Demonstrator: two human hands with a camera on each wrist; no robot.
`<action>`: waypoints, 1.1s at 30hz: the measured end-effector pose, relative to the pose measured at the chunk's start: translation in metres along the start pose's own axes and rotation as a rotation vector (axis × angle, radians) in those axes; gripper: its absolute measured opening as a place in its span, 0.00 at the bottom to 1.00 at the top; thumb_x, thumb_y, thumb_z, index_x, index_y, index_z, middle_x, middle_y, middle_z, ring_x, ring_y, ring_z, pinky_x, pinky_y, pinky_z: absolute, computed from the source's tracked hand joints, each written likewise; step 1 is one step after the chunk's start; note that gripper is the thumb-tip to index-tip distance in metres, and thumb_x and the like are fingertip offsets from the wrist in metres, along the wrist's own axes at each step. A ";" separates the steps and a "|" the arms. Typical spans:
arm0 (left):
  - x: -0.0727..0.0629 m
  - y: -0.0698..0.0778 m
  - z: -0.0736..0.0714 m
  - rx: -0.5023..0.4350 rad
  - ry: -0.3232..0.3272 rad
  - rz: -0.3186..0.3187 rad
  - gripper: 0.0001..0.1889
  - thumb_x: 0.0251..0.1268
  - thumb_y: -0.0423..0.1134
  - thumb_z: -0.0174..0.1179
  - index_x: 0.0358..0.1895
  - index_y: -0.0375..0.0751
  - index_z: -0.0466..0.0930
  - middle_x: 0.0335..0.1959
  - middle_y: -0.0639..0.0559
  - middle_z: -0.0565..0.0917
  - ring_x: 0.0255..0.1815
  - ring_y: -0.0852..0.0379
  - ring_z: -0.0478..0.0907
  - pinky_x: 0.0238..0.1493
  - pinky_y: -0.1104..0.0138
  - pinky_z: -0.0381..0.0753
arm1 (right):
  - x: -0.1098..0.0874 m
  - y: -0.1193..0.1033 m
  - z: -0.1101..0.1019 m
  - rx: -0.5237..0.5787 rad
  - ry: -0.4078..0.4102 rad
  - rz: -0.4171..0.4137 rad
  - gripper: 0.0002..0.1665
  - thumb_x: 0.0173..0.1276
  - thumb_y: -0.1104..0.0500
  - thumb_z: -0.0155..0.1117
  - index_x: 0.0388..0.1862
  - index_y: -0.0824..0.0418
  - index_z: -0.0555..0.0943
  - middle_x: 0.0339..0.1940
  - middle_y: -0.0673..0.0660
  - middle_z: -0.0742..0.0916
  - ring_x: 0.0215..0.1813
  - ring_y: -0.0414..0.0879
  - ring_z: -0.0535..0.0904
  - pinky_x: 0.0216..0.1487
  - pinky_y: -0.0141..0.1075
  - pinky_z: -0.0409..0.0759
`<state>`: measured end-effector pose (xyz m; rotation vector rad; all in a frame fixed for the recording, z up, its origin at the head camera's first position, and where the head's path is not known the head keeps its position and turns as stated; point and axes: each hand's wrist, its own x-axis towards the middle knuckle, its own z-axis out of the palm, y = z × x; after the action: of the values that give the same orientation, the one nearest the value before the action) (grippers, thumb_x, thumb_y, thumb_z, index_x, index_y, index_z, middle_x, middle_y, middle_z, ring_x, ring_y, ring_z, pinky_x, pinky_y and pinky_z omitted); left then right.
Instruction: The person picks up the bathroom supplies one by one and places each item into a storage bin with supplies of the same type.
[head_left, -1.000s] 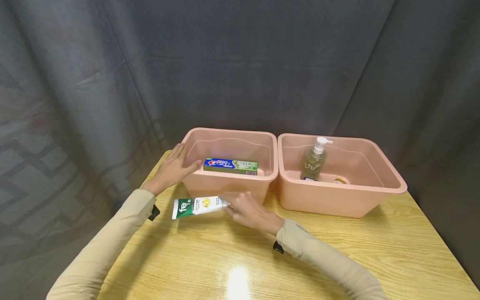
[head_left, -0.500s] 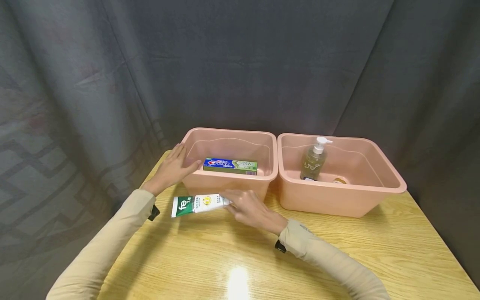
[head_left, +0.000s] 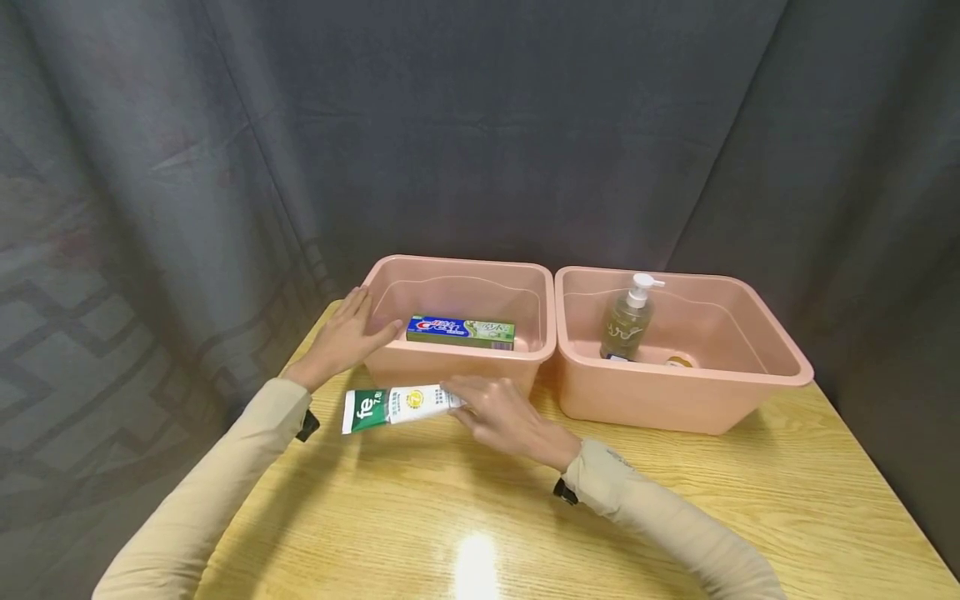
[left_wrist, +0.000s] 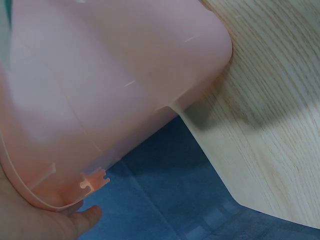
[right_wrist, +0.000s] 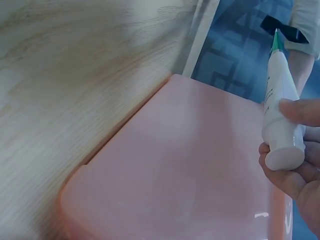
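Observation:
My left hand (head_left: pixel 341 337) holds the front left corner of the left pink bin (head_left: pixel 450 367). Its thumb lies over the front rim and its fingers are along the left side. In the left wrist view, fingertips (left_wrist: pixel 89 220) show outside the rim. Just in front of this bin, my right hand (head_left: pixel 506 417) grips a white and green toothpaste tube (head_left: pixel 408 406) by its cap end. The green end points left, above the table. In the right wrist view the thumb presses the tube (right_wrist: pixel 281 107) against the fingers. A boxed toothpaste (head_left: pixel 460 332) lies inside the left bin.
A second pink bin (head_left: pixel 645 400) stands close on the right. It contains a pump bottle (head_left: pixel 627 325) and a small yellowish item (head_left: pixel 678 362), partly hidden by the front wall. Both bins stand on the wooden table (head_left: pixel 405 517), before a grey curtain (head_left: pixel 480 150).
My right hand has shifted slightly right with the toothpaste tube, which has risen a little. The left hand and both bins have stayed in place.

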<state>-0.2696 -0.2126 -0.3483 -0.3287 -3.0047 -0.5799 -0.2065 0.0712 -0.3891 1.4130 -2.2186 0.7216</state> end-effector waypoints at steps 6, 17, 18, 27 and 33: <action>0.000 0.000 -0.001 0.005 -0.003 -0.001 0.52 0.70 0.69 0.42 0.78 0.29 0.37 0.80 0.36 0.39 0.80 0.42 0.32 0.75 0.43 0.42 | 0.000 0.000 -0.004 -0.002 0.009 -0.008 0.21 0.63 0.65 0.70 0.55 0.71 0.81 0.51 0.66 0.86 0.47 0.54 0.87 0.40 0.25 0.81; 0.000 0.000 -0.001 -0.003 -0.004 0.001 0.52 0.70 0.70 0.41 0.78 0.29 0.37 0.80 0.36 0.39 0.80 0.41 0.32 0.75 0.43 0.41 | 0.004 -0.001 -0.012 0.003 0.086 -0.051 0.20 0.62 0.67 0.71 0.53 0.71 0.81 0.48 0.64 0.87 0.43 0.50 0.88 0.37 0.25 0.82; 0.000 0.000 -0.001 -0.004 -0.004 0.000 0.53 0.70 0.70 0.42 0.78 0.29 0.37 0.80 0.36 0.39 0.80 0.42 0.32 0.75 0.43 0.41 | 0.005 -0.001 -0.013 0.002 0.090 -0.055 0.20 0.62 0.66 0.71 0.53 0.71 0.81 0.48 0.64 0.87 0.43 0.51 0.88 0.38 0.25 0.82; 0.000 0.000 -0.001 -0.014 -0.005 -0.006 0.52 0.70 0.69 0.43 0.78 0.30 0.36 0.80 0.36 0.38 0.80 0.41 0.31 0.74 0.42 0.41 | 0.008 0.000 -0.021 -0.039 0.111 -0.077 0.22 0.61 0.66 0.72 0.54 0.70 0.81 0.49 0.64 0.87 0.47 0.52 0.87 0.42 0.30 0.83; 0.000 0.000 -0.001 -0.020 -0.013 -0.018 0.52 0.70 0.69 0.43 0.78 0.31 0.36 0.80 0.37 0.38 0.80 0.42 0.31 0.74 0.42 0.41 | 0.011 0.000 -0.029 -0.045 0.121 -0.065 0.22 0.61 0.67 0.71 0.54 0.69 0.81 0.49 0.64 0.87 0.41 0.50 0.88 0.37 0.25 0.82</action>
<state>-0.2697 -0.2132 -0.3473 -0.3083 -3.0191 -0.6125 -0.2090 0.0818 -0.3600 1.3754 -2.0745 0.7107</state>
